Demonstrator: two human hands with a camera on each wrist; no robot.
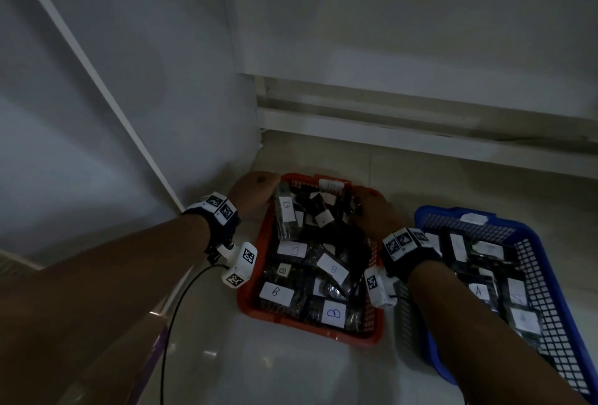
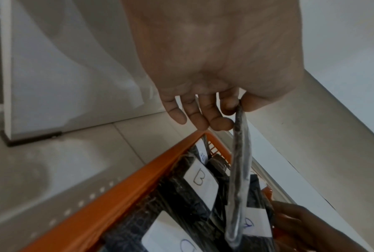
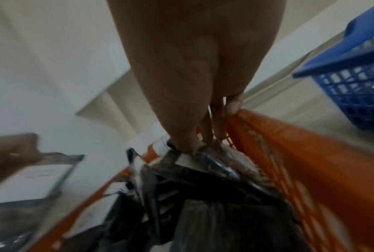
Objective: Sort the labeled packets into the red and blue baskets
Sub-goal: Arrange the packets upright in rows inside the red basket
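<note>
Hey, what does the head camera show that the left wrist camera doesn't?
Only the head view shows the blue basket with its packets, both wristbands, and the whole red basket of B-labeled packets. Only the left wrist view shows, edge-on, the thin packet pinched between the left hand's thumb and forefinger, hanging over the basket. Both show the red basket, its B labels, the right hand reaching in and the pale floor.
</note>
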